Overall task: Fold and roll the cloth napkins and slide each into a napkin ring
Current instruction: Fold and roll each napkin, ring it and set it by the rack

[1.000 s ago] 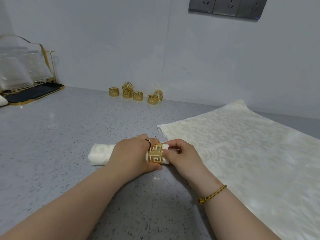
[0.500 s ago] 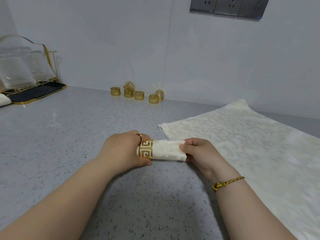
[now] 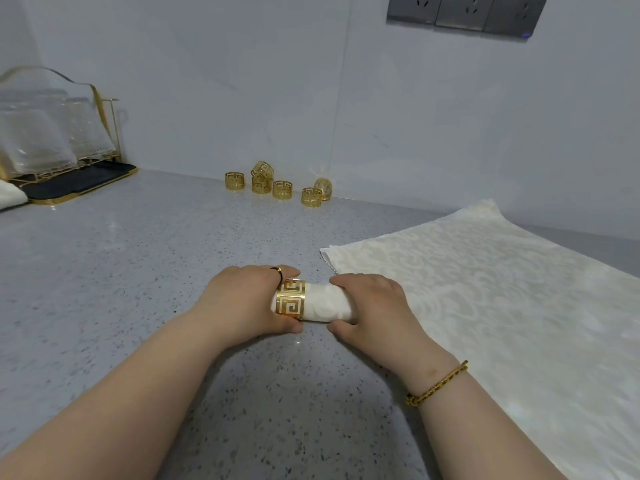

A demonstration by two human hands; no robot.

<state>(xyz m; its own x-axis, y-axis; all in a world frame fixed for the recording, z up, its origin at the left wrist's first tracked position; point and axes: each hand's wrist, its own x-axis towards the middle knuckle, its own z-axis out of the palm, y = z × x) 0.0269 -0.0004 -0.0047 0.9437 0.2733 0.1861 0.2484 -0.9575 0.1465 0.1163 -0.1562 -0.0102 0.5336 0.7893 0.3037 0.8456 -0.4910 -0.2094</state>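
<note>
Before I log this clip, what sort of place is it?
Probably a home kitchen counter: a speckled grey countertop, a rack of glasses on a black tray, and wall sockets above.

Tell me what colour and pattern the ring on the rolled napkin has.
The napkin ring is shiny gold with a cut-out square-spiral pattern, seen in the head view.

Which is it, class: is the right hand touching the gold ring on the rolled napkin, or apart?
Apart. The head view shows the right hand gripping the rolled napkin, with bare white cloth between it and the gold ring.
</note>
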